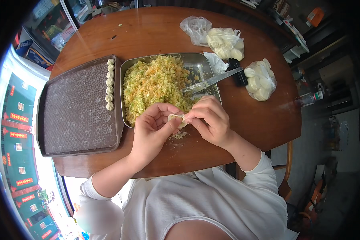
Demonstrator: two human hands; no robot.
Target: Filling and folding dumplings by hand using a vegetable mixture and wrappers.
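Between my two hands, over the near edge of the metal pan [123,80], is a small dumpling [175,117] with a pale dough wrapper. My left hand [153,123] cups it with the fingers curled beneath and the thumb on top. The fingertips of my right hand [209,119] pinch the wrapper's right edge. Chopped yellow, green and orange filling [156,80] is heaped in the pan. A flat metal spreading blade [212,81] rests in the filling and leans over the pan's right rim.
Left of the pan lies a floured brown tray [78,108] with a column of folded dumplings [109,89] along its right side. Bags of round wrappers [225,43] [261,80] sit at the right, near a black object [237,72] and an emptier plastic bag [196,30]. Crumbs lie by the pan's near edge.
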